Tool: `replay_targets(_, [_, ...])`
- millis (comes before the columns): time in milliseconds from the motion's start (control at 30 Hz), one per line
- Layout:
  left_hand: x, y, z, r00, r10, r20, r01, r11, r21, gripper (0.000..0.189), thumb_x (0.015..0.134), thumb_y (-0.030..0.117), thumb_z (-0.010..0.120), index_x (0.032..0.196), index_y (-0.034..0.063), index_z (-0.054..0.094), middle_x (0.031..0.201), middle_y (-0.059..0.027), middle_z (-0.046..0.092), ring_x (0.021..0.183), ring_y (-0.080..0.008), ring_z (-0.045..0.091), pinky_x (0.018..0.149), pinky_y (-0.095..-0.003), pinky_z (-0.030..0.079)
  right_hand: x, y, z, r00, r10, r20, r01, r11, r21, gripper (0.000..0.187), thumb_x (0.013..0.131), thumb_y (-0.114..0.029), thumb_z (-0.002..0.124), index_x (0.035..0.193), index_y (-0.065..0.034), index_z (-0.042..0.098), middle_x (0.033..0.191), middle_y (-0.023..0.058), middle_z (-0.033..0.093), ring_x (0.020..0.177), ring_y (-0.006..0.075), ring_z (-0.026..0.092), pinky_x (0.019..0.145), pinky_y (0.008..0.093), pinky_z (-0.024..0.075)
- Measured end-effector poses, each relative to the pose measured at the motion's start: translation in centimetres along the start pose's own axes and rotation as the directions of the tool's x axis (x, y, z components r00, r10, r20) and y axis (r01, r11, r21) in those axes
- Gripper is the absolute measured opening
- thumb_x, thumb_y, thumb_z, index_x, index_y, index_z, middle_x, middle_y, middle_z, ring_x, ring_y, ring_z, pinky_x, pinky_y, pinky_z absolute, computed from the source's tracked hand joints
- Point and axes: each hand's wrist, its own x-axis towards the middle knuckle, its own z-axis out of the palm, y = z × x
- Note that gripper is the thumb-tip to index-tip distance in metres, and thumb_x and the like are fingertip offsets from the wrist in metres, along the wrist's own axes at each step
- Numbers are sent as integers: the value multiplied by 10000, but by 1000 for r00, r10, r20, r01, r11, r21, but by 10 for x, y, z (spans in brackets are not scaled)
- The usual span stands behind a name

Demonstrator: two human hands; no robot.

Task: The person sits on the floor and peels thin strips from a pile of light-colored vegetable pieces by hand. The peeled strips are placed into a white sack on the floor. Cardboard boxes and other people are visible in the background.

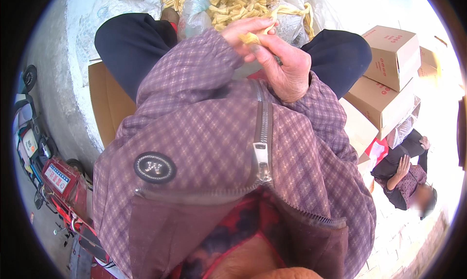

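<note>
Both hands meet in front of the lap, at the top middle of the head view. My left hand (243,34) lies behind a yellow dried strip (282,12), its fingers closed on the upper part. My right hand (286,62) pinches the folded, knotted end of the strip between thumb and forefinger. The rest of the strip loops off to the right over clear plastic. Just beyond the hands lies a heap of pale yellow knotted strips (237,5) on plastic sheeting. Some fingertips are hidden behind the strip and the other hand.
Cardboard boxes (390,56) are stacked to the right of my knee, and a cardboard piece (105,100) stands at the left. Another person (405,173) sits at the far right. Parked vehicles, one a red three-wheeler (65,184), stand at the far left.
</note>
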Motion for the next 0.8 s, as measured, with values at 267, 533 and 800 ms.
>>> replay_targets(267, [9,1,16,967,242,-79,-112,682,723,113,865,146,537,883,36,558,726,6,570,663,-59,529,575,-211,432,20,25,-14,957,159,-241,-182,980,-76,140,881,-69,524,970,25,577,646,43,594,512,66,567,457,186,436])
replay_targets(533, [-4,12,20,682,676,280,-306,-84,948,422,687,-146,480,1043,74,535,958,-80,570,892,-261,575,782,-300,455,17,42,-18,831,548,90,-544,769,336,203,917,-159,441,968,10,541,704,71,618,460,61,517,392,175,355])
replay_targets(800, [0,11,-18,829,413,377,-320,-201,926,384,705,-135,512,1043,45,538,1001,-79,567,973,-230,571,813,-264,449,11,53,-11,818,535,213,-575,777,256,280,940,-218,429,1085,13,491,782,81,630,513,57,538,434,148,395])
